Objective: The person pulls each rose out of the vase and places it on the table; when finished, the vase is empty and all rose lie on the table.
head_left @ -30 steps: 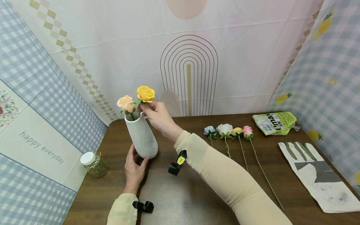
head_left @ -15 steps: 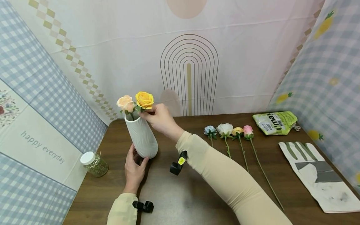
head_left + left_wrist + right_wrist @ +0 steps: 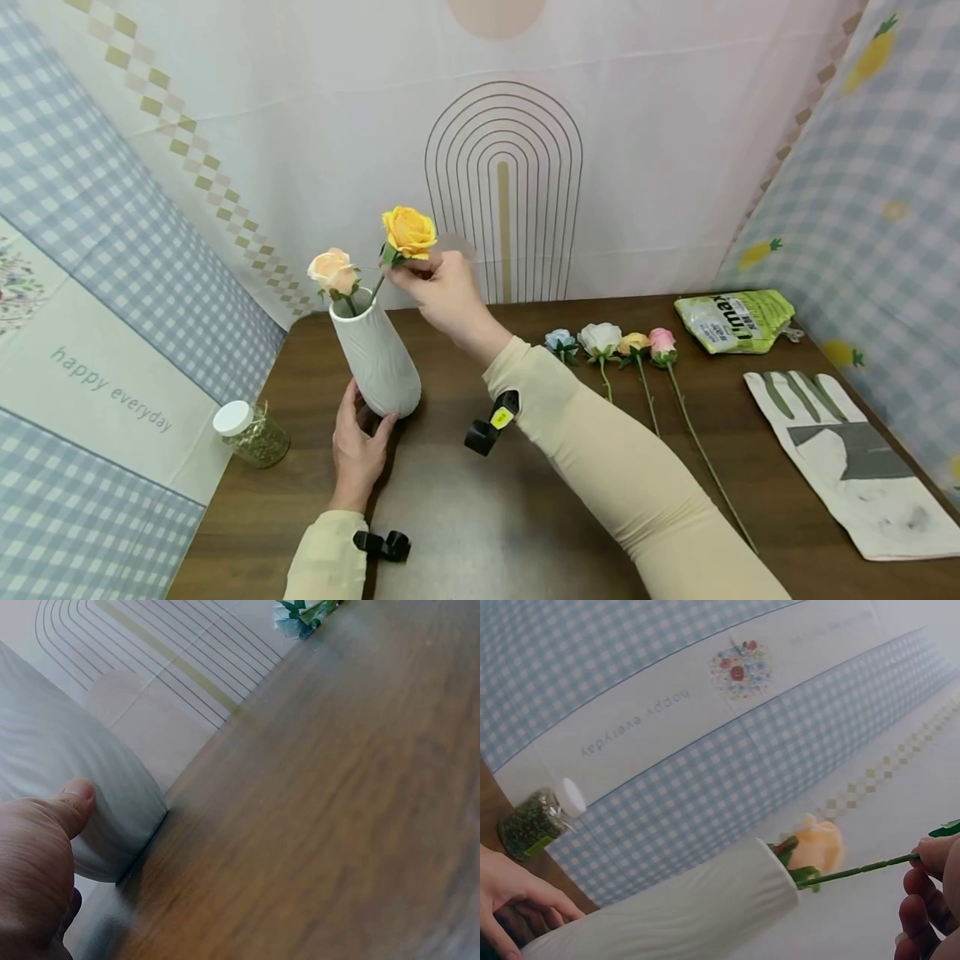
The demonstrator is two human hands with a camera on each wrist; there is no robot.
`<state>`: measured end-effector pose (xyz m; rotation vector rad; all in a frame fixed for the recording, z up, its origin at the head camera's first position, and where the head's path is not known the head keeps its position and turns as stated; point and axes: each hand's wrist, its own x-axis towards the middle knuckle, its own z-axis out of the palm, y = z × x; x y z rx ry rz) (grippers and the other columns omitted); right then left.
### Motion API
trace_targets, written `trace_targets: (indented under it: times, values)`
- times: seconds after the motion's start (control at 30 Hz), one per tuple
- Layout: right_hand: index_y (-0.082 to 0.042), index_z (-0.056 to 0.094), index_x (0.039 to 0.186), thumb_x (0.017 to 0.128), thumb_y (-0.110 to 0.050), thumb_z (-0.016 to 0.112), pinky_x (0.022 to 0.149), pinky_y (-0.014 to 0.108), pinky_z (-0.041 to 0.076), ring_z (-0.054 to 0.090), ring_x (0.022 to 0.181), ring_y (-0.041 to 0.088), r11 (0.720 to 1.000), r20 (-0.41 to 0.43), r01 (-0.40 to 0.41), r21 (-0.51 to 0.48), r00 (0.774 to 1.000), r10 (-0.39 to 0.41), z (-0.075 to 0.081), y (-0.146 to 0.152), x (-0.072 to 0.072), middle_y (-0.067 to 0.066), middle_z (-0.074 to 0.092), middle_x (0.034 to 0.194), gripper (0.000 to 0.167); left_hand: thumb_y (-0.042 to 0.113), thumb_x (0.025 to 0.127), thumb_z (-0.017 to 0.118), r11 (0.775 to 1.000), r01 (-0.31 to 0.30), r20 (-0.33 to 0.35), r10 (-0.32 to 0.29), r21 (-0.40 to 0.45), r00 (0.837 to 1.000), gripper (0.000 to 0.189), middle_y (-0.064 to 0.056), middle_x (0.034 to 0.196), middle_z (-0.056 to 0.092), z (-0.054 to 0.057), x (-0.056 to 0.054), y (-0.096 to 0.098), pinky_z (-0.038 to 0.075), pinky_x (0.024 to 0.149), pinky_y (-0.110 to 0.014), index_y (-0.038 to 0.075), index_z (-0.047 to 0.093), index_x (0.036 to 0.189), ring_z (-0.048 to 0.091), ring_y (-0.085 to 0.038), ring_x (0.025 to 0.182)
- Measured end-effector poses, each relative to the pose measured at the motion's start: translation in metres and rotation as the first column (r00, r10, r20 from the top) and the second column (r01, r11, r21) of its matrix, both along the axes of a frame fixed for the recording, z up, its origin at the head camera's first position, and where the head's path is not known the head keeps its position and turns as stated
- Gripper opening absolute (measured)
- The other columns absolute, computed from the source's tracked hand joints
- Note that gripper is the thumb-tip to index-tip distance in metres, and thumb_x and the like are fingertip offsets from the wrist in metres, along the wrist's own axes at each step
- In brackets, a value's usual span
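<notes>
In the head view, a white ribbed vase (image 3: 382, 362) stands at the left of the table. My left hand (image 3: 358, 454) holds its base, thumb on one side and fingers on the other; the left wrist view shows the thumb pressed against the vase wall. A peach rose (image 3: 332, 272) stands in the vase mouth. My right hand (image 3: 453, 296) pinches a yellow rose (image 3: 409, 232) just below its bloom. Its green stem (image 3: 862, 868) slants into the vase mouth in the right wrist view. The stem's lower end is hidden inside the vase.
A white-lidded jar of dried green bits (image 3: 255, 435) stands left of the vase. Blue, white (image 3: 600, 340), orange-yellow and pink (image 3: 662, 345) roses lie to the right. Beyond them are a green packet (image 3: 735, 322) and a white-and-grey glove (image 3: 847, 467).
My right hand first lowers the yellow rose slightly, then lifts it up and to the right, so more stem shows above the vase. The left hand keeps its hold on the base.
</notes>
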<state>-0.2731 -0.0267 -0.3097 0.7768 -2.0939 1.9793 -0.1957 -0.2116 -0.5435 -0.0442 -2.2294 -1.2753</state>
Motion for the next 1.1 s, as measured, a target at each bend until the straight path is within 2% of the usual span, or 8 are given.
trace_targets:
  times: [0.23, 0.33, 0.53, 0.63, 0.8, 0.9, 0.97, 1.1]
  values:
    - [0.007, 0.07, 0.106, 0.09, -0.006, 0.068, 0.091, 0.032, 0.052, 0.063, 0.103, 0.015, 0.979, -0.025, -0.058, -0.193, 0.998, 0.054, 0.01, 0.025, -0.002, 0.012, 0.071, 0.102, 0.021, 0.005, 0.079, 0.079, 1.0, -0.008, -0.021, 0.008, 0.012, 1.0, 0.088, -0.017, 0.133, 0.048, -0.001, 0.0, -0.001, 0.049, 0.093, -0.045, 0.017, 0.031, 0.151, 0.052, -0.03, 0.119]
    - [0.006, 0.068, 0.107, 0.09, -0.005, 0.067, 0.091, 0.033, 0.051, 0.063, 0.102, 0.017, 0.972, -0.01, -0.057, -0.226, 0.998, 0.056, 0.009, 0.04, -0.003, 0.014, 0.07, 0.103, 0.021, 0.005, 0.079, 0.078, 1.0, -0.013, -0.009, 0.013, 0.01, 1.0, 0.088, -0.015, 0.134, 0.048, -0.002, -0.001, -0.001, 0.049, 0.094, -0.044, 0.018, 0.031, 0.151, 0.052, -0.029, 0.119]
    - [-0.004, 0.068, 0.104, 0.09, -0.008, 0.068, 0.074, 0.027, 0.048, 0.059, 0.086, 0.015, 0.959, 0.088, 0.034, -0.282, 0.996, -0.009, 0.008, 0.078, 0.002, 0.012, 0.07, 0.104, 0.014, 0.005, 0.079, 0.079, 1.0, -0.015, -0.001, 0.015, -0.001, 1.0, 0.089, -0.015, 0.135, 0.047, -0.002, -0.003, -0.001, 0.048, 0.095, -0.043, 0.019, 0.03, 0.152, 0.051, -0.028, 0.121]
    - [-0.008, 0.07, 0.1, 0.09, -0.01, 0.068, 0.069, 0.026, 0.045, 0.056, 0.081, 0.015, 0.937, 0.137, 0.086, -0.339, 0.99, -0.041, 0.004, 0.101, 0.003, 0.009, 0.07, 0.101, 0.01, 0.005, 0.078, 0.079, 1.0, -0.013, -0.016, 0.013, -0.005, 1.0, 0.089, -0.016, 0.134, 0.048, -0.002, -0.003, -0.001, 0.048, 0.094, -0.043, 0.017, 0.03, 0.151, 0.051, -0.03, 0.12]
    - [-0.01, 0.073, 0.094, 0.089, -0.013, 0.069, 0.067, 0.023, 0.045, 0.057, 0.081, 0.013, 0.878, 0.205, 0.166, -0.448, 0.976, -0.08, -0.01, 0.137, 0.009, 0.004, 0.07, 0.095, 0.007, 0.005, 0.077, 0.08, 1.0, -0.009, -0.034, 0.009, 0.003, 0.999, 0.089, -0.018, 0.133, 0.049, 0.0, -0.003, -0.002, 0.048, 0.094, -0.042, 0.014, 0.031, 0.151, 0.052, -0.03, 0.119]
    - [-0.009, 0.074, 0.093, 0.089, -0.014, 0.07, 0.066, 0.022, 0.047, 0.058, 0.077, 0.013, 0.857, 0.247, 0.192, -0.479, 0.966, -0.078, -0.024, 0.155, 0.013, 0.004, 0.07, 0.092, 0.008, 0.005, 0.077, 0.08, 1.0, -0.007, -0.033, 0.007, 0.006, 0.999, 0.088, -0.019, 0.132, 0.049, 0.001, -0.003, -0.002, 0.048, 0.094, -0.042, 0.013, 0.032, 0.15, 0.052, -0.03, 0.119]
    - [-0.008, 0.074, 0.094, 0.09, -0.015, 0.069, 0.064, 0.022, 0.049, 0.058, 0.075, 0.012, 0.862, 0.271, 0.197, -0.467, 0.96, -0.072, -0.035, 0.164, 0.017, 0.005, 0.07, 0.093, 0.01, 0.005, 0.078, 0.08, 1.0, -0.008, -0.029, 0.009, 0.008, 1.0, 0.087, -0.019, 0.132, 0.049, 0.002, -0.003, -0.001, 0.048, 0.094, -0.042, 0.013, 0.032, 0.15, 0.052, -0.03, 0.119]
    - [-0.008, 0.073, 0.097, 0.091, -0.018, 0.067, 0.062, 0.024, 0.052, 0.062, 0.072, 0.011, 0.906, 0.317, 0.207, -0.37, 0.945, -0.087, -0.062, 0.175, 0.024, 0.004, 0.071, 0.095, 0.013, 0.004, 0.077, 0.08, 1.0, -0.016, -0.024, 0.016, 0.006, 1.0, 0.088, -0.019, 0.132, 0.049, 0.0, -0.002, 0.0, 0.048, 0.094, -0.042, 0.013, 0.032, 0.15, 0.052, -0.03, 0.119]
